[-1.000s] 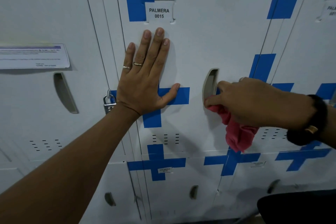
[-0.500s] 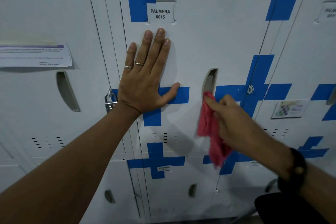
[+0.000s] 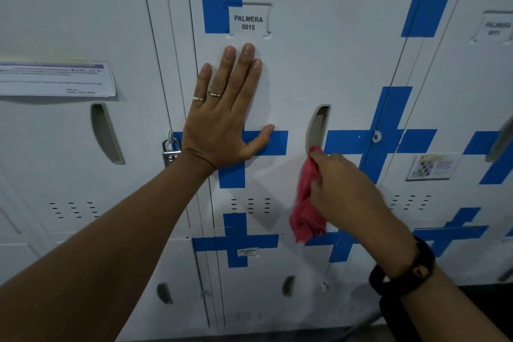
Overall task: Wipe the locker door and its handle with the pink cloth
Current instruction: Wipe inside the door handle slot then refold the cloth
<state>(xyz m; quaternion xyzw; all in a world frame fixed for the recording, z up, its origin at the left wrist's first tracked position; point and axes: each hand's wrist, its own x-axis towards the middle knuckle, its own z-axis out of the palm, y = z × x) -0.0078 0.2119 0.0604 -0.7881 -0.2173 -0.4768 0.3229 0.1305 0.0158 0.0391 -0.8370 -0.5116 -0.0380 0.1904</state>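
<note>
The white locker door [image 3: 327, 64] with blue tape crosses carries a label "PALMERA 0015". Its recessed grey handle [image 3: 317, 126] is a vertical slot right of centre. My left hand [image 3: 224, 116] lies flat on the door, fingers spread, two rings on it, just below the label. My right hand [image 3: 344, 191] grips the pink cloth [image 3: 305, 203] and presses its top corner against the bottom end of the handle slot. The rest of the cloth hangs down over the door below the handle.
A silver padlock [image 3: 170, 151] hangs at the door's left edge beside my left wrist. A paper notice [image 3: 55, 79] is stuck on the left neighbouring locker. A small sticker [image 3: 433, 166] sits on the right locker. More lockers with handles run below.
My right hand dropped from beside the handle slot to below it, its wrist turning downward. The cloth now touches only the slot's bottom end. My left hand stayed flat.
</note>
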